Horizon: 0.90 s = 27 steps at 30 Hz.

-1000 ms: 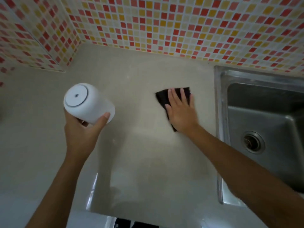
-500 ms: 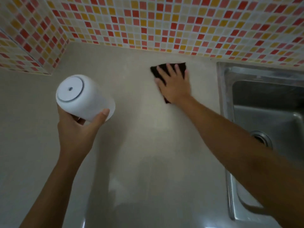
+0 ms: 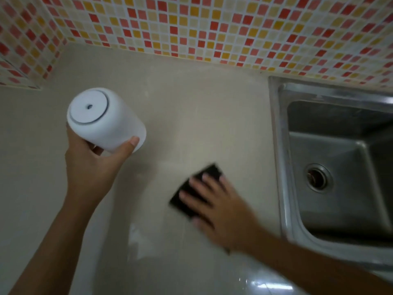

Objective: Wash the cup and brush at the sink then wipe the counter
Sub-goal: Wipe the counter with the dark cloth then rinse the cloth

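Two hands in view. Left hand (image 3: 93, 167) grips one white cup (image 3: 105, 120), held above beige counter (image 3: 191, 116), tilted, base toward camera, thumb on its side near rim. Right hand (image 3: 221, 206), blurred, fingers spread flat, presses one dark cloth (image 3: 191, 199) onto counter, just left of one steel sink (image 3: 276, 158). One drain (image 3: 318, 179) in basin. Mosaic tile wall (image 3: 212, 24) behind.

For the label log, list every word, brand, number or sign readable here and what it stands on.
None can be read.
The white cup bears on its base only a ring and a dark dot, no letters.
The black cloth, the sink, the tiled wall and the counter show no writing.
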Tool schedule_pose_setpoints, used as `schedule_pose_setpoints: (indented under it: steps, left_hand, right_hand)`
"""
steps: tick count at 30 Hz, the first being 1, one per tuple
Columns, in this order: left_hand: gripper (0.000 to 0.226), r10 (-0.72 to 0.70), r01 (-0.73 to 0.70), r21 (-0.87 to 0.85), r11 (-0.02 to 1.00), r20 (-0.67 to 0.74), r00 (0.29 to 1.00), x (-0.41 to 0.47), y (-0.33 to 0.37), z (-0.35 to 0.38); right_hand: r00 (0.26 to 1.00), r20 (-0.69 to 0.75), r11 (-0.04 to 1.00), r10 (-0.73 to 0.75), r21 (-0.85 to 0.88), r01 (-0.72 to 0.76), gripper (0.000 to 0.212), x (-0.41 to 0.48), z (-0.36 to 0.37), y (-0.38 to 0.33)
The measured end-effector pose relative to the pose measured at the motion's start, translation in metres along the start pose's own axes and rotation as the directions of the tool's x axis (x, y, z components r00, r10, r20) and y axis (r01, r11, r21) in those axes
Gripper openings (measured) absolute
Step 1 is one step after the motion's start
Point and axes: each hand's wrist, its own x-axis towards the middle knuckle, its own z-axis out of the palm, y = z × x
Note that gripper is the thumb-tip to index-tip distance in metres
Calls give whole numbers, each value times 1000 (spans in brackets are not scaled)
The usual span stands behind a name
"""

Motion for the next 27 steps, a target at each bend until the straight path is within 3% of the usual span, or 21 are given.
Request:
schedule_pose_setpoints:
  steps: [2,4,7,11,14,16,18,20,22,24,27]
  left_hand:
    - [92,3,-3,-2,1000,-3,1000,-5,-1,3]
    - [89,6,-6,-5,1000,4,1000,-12,-2,7]
    - [87,20,-22,24,999,50,999,-17,-8,9]
    - [86,41,-42,15,999,54,998,-12,-1,-1]
    - [84,54,-54,10,999,9,999,-5,9,-9]
    - [85,67,-66,11,998,-20,998,-2,14,-14]
    - [85,71,-71,10,997,-28,997,-2,17,-18]
    - [84,70,-69,14,997,-42,997,-5,19,-25]
    - [85,62,-61,19,998,-58,996,-10,18,-32]
    - [86,49,-49,10,999,-79,996,-18,15,-40]
    - [82,52,-46,51,998,-114,992,-32,12,-50]
  right_hand:
    - [959,-99,962,265,-38,-270,53,55,-8,79]
    - [828,-128,835,546,-1,-550,57,101,-25,161]
    - [711,-88,715,698,33,-698,58,121,-31,219]
    - [746,-189,761,639,9,-649,55,60,-17,148]
    - [812,-142,820,567,0,-572,55,-19,-8,39]
    - [903,-69,906,423,2,-424,58,-59,-2,-42]
    - [982,31,983,185,4,-185,58,-75,2,-95]
    - [996,90,997,-19,75,13,53,-57,7,-105]
    - [996,17,994,-93,67,92,48,-2,12,-78]
    - [993,-104,998,56,5,-56,48,77,15,-27]
    - [893,-32,893,448,67,-445,55,185,-9,53]
